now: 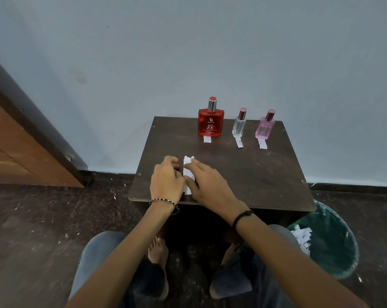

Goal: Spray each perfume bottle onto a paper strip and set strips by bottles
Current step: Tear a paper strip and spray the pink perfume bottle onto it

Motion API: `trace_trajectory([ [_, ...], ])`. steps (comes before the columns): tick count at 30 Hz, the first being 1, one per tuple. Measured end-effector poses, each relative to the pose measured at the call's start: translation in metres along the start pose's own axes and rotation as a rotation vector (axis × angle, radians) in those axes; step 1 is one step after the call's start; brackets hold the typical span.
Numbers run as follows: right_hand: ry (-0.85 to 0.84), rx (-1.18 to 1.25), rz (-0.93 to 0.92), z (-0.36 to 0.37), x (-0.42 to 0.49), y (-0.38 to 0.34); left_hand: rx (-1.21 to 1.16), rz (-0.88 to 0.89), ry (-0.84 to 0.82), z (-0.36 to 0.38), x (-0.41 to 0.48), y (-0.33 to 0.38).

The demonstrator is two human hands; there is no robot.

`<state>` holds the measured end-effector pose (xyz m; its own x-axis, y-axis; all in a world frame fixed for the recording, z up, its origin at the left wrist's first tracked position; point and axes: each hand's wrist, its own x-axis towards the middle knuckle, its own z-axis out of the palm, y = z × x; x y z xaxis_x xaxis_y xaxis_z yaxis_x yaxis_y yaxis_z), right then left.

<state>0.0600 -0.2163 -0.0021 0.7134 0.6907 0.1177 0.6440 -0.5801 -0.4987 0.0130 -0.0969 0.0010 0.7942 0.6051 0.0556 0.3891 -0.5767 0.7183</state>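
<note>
Knees in grey trousers fill the bottom of my feed, with two bare feet on the dark floor between them. Both forearms run up from there to the front edge of the dark wooden surface (243, 174).

The left grip (167, 181), a beaded bracelet at its wrist, sits with fingers curled against the left edge of a white paper piece (187, 172). I cannot tell whether it is pinching the paper or only touching it. The right grip (207, 182), a black band at its wrist, lies flat with fingers stretched out, and its fingertips reach the torn upper end of the paper. The paper lies lengthwise on the surface, near centre frame, between the two grips.

Three bottles stand upright in a row along the back of the surface, against the pale wall. From left to right they are a red bottle (211, 124), a small clear bottle (239, 126) and a pink bottle (265, 127). A short strip lies flat just in front of each, touching or nearly touching its base: red's strip (207, 139), clear's strip (239, 142) and pink's strip (262, 144).

At lower right a green bin (334, 241) stands beside the surface with paper scraps (302, 237) in it. A brown door (21, 152) fills the left edge of the frame.
</note>
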Motion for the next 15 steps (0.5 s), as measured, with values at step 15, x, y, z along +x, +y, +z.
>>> trace_trajectory([
  [15,-0.102,-0.043,-0.005,0.047,0.012,-0.050,0.044,-0.008,0.038,-0.032,0.006,-0.034],
])
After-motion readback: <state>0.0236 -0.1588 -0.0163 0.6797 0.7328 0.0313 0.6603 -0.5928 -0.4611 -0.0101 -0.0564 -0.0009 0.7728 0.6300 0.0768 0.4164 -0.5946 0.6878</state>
